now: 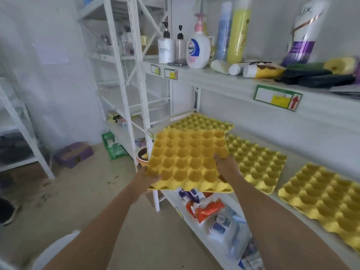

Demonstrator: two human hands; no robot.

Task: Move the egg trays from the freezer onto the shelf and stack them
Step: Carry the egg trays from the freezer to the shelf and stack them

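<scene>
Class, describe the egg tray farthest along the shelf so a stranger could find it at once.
Find the white shelf under the bottles. Three yellow trays lie on it. The farthest tray sits at the left end by the upright post, partly hidden behind the tray held in both hands.

White walls [48, 78] fill the left of the picture. The floor [78, 201] at the bottom is tan and dusty. Tall white racks [124, 78] stand in the upper middle.
</scene>
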